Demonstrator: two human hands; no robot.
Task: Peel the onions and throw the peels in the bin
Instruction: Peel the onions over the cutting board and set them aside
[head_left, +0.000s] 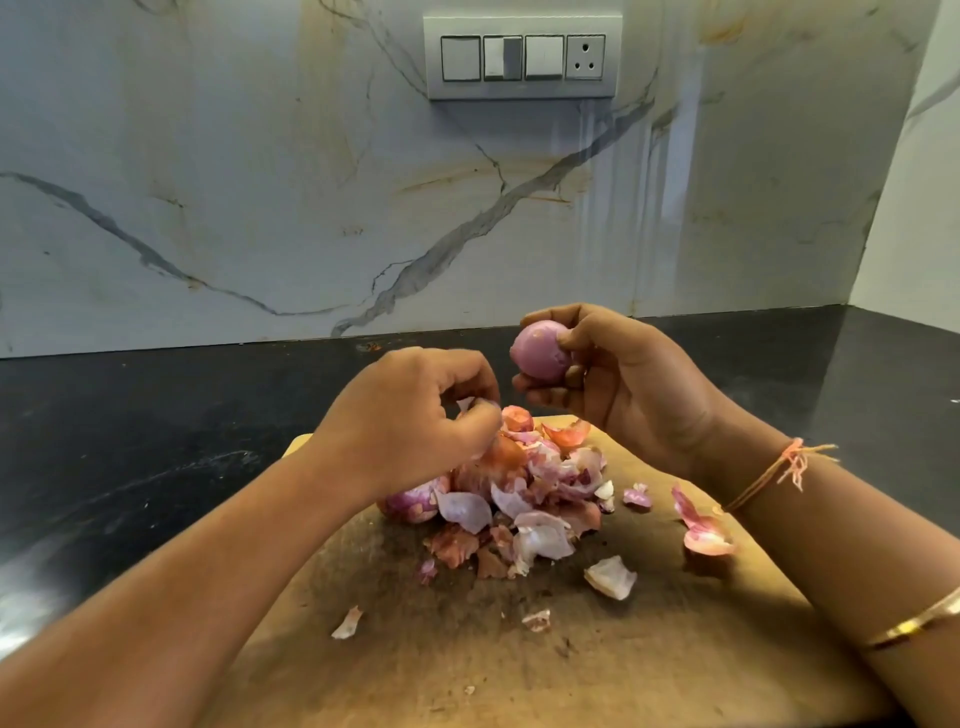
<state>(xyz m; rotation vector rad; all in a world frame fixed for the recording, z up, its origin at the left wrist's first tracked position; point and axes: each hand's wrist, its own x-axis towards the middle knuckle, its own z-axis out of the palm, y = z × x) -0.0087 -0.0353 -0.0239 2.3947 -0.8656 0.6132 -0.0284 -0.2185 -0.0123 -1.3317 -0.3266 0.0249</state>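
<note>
Gripping the onion (537, 353), likely firm and slippery, my right hand (623, 379) wraps its sides. My left hand (415, 415), just beside, pinches a papery peel (464, 404).

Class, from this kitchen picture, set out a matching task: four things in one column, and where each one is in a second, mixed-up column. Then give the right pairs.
Things
1. peeled onion
2. pile of peels
3. switch panel
4. gold bangle

Places
A. on the wall
B. on the cutting board
C. held in the right hand
D. round the right forearm

Pairs: 1-C, 2-B, 3-A, 4-D
</note>
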